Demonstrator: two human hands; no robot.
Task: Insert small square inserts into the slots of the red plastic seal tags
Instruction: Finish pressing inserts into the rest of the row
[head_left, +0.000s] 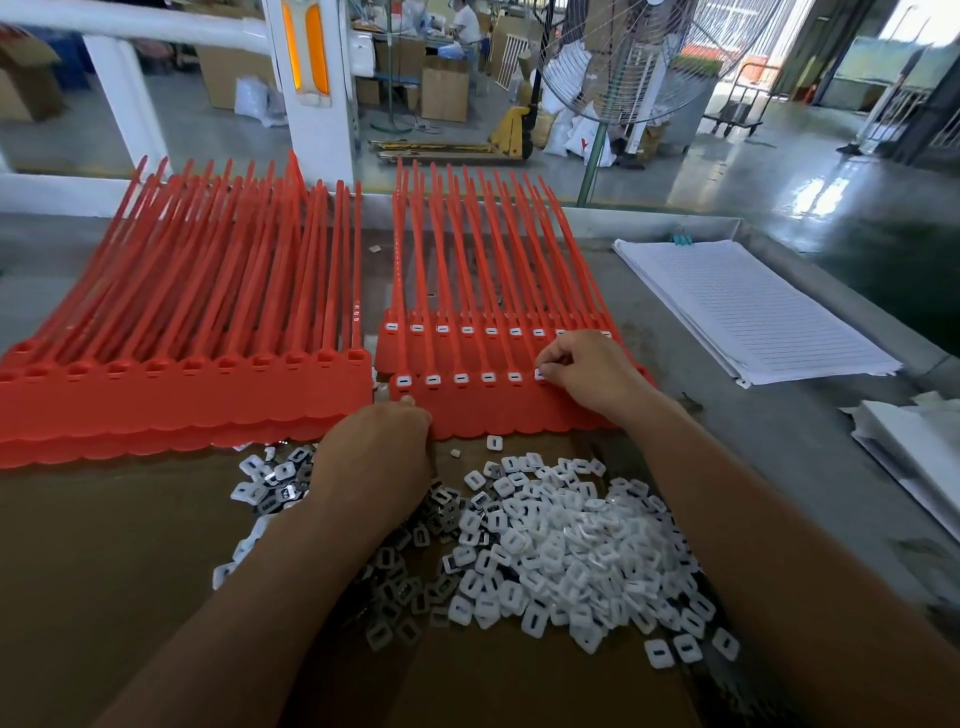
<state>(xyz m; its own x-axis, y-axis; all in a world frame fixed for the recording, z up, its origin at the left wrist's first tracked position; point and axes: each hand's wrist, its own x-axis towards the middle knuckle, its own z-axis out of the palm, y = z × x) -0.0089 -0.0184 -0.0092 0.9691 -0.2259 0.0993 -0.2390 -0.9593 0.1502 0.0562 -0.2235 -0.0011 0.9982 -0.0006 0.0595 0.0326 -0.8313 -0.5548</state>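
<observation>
Two mats of joined red seal tags lie side by side. The left mat (171, 400) has open slots with nothing in them. On the right mat (483, 410) white square inserts (460, 378) fill the back row and part of the front row. My right hand (592, 374) pinches an insert at a front-row slot of the right mat. My left hand (382, 452) lies with curled fingers on the near edge of the right mat; whether it holds an insert is hidden. A heap of loose white inserts (561, 551) lies on brown cardboard (104, 571) in front of me.
A stack of lined white paper (753, 306) lies at the right of the table, more white sheets (914, 441) at the far right edge. Beyond the table stand a white frame post (311, 88), a standing fan (623, 62) and the factory floor.
</observation>
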